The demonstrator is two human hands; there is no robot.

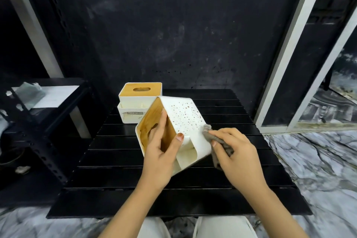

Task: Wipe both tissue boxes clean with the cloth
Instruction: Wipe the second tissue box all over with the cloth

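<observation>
My left hand holds a white tissue box tilted on its side above the black slatted table. Its wooden lid faces left, with my fingers across the lid opening. The box's upturned white side is speckled with brown spots. My right hand grips a bunched grey cloth and presses its end against the right edge of that spotted side. A second white tissue box with a wooden lid stands upright at the table's far left, behind the held box.
A black metal shelf stands left of the table, with a white sheet and a crumpled bag on it. A dark wall is close behind the table. A white-framed glass door is at the right. The floor is marble-patterned.
</observation>
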